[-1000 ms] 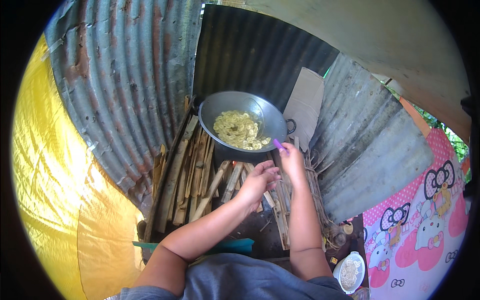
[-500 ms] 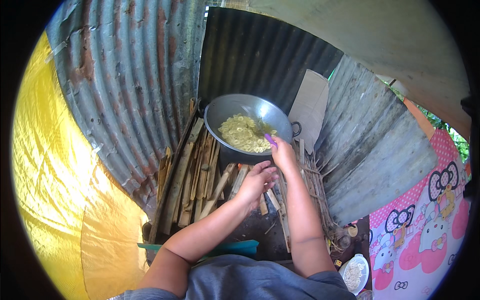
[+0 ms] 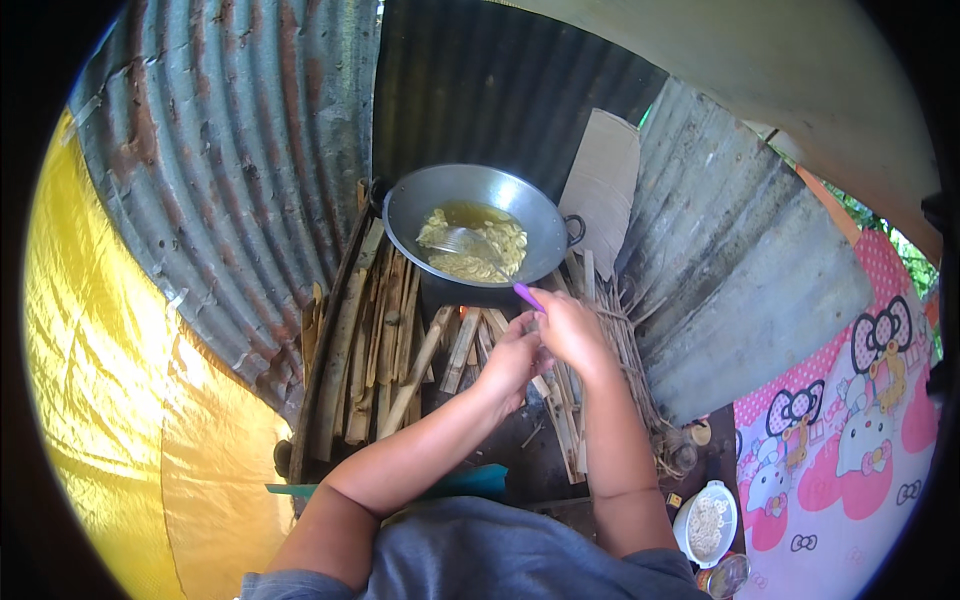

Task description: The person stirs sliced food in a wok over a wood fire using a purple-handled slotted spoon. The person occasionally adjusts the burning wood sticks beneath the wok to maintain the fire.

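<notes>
right hand (image 3: pixel 575 333): fingers closed on skimmer (image 3: pixel 461 240) handle | left hand (image 3: pixel 511 360): fingers half-curled, empty | skimmer head among slices (image 3: pixel 468 268) in wok (image 3: pixel 546 228)

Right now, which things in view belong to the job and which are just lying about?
In use:
right hand, gripping the purple-handled utensil
pan holding pale slices
wood pieces below it, with an orange glow

Apparently lying about:
cardboard sheet right of the pan
stick bundle
white bowl of pale pieces, untouched; may belong
</notes>
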Available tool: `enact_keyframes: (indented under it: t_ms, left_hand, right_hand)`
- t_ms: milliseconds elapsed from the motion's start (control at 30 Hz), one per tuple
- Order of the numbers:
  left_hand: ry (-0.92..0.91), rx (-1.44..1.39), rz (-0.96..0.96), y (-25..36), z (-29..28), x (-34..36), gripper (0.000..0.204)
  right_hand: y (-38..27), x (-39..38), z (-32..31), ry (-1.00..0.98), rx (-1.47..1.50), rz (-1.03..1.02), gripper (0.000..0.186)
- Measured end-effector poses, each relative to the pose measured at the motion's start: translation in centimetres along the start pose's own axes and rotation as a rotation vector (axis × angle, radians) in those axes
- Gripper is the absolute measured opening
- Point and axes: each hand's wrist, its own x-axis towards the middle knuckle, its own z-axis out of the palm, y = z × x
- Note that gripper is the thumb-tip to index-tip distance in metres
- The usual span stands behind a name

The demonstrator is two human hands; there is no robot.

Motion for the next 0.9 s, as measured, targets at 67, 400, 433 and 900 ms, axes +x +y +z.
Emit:
enact_keyframes:
  t_ms: [67, 400, 433, 900]
  left_hand:
    - [0.046, -0.041, -0.039, -0.1, -0.4, 0.3, 0.045]
    - [-0.015, -0.013, -0.024, -0.5, 0.0, 0.6, 0.046]
    - [-0.037, 0.002, -0.042, -0.4, 0.2, 0.5, 0.046]
    - [-0.044, 0.004, 0.010, 0.6, 0.8, -0.3, 0.049]
  right_hand:
    - [0.9, -0.2, 0.3, 0.032, 0.025, -0.031, 0.032]
    - [1.3, -0.7, 0.0, 0.163, 0.031, -0.161, 0.030]
    - [1.1, -0.5, 0.1, 0.179, 0.057, -0.162, 0.031]
    - [1.1, -0.7, -1.9, 0.136, -0.048, 0.050, 0.027]
